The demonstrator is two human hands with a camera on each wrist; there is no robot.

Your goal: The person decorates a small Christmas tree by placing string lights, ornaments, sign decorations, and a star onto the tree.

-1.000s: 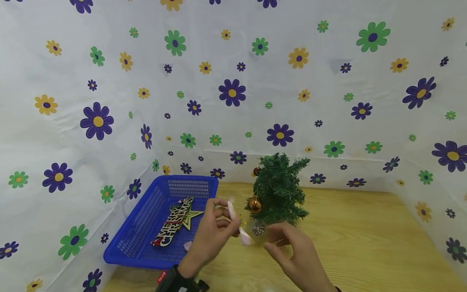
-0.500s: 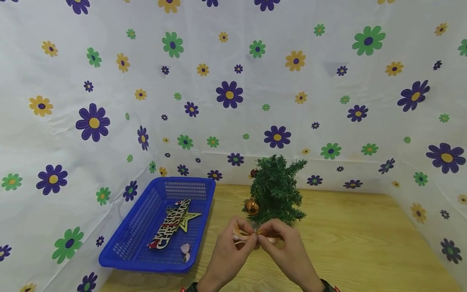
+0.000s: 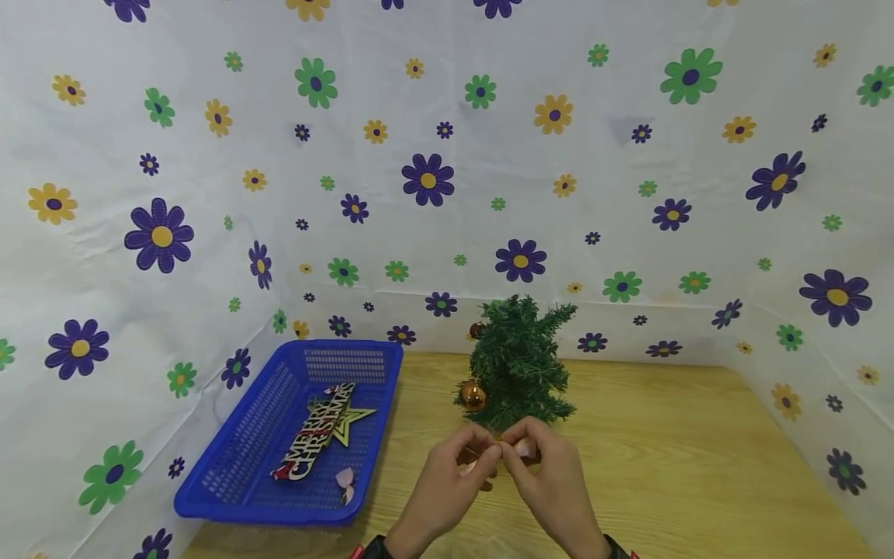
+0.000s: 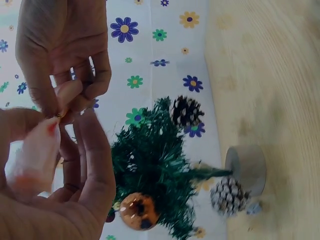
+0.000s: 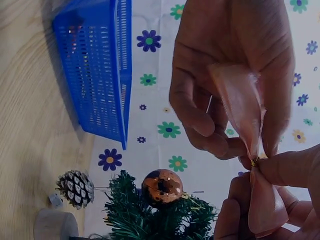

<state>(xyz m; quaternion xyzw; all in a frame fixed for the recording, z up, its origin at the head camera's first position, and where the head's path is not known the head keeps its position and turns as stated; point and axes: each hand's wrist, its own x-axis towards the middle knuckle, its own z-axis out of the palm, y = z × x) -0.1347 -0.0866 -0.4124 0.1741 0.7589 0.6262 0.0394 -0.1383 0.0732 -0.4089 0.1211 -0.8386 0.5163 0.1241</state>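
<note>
A pink ribbon bow (image 5: pixel 239 107) with a gold tie at its centre is stretched between both hands. My left hand (image 3: pixel 443 477) pinches it close to the tie. From the other side, the thumb and fingers of my right hand (image 3: pixel 555 481) pinch the same middle part. Both hands are in front of a small green Christmas tree (image 3: pixel 520 357), overlapping its foot in the head view. On the tree hang a shiny copper ball (image 4: pixel 139 211), a dark pine cone (image 4: pixel 187 111) and a frosted pine cone (image 4: pixel 229 195). Its round wooden base (image 4: pixel 248 170) shows in the left wrist view.
To the left stands a blue basket (image 3: pixel 268 512). Inside lie a Merry Christmas sign (image 3: pixel 314 439), a gold star (image 3: pixel 356 417) and another pink bow (image 3: pixel 345 480). A flower-print cloth (image 3: pixel 391 233) rises behind the wooden table (image 3: pixel 670 450).
One second ago the left hand alone held the bow. The right hand has come in from the right and pinched its middle; the hands have stayed together since, with fingers shifting slightly.
</note>
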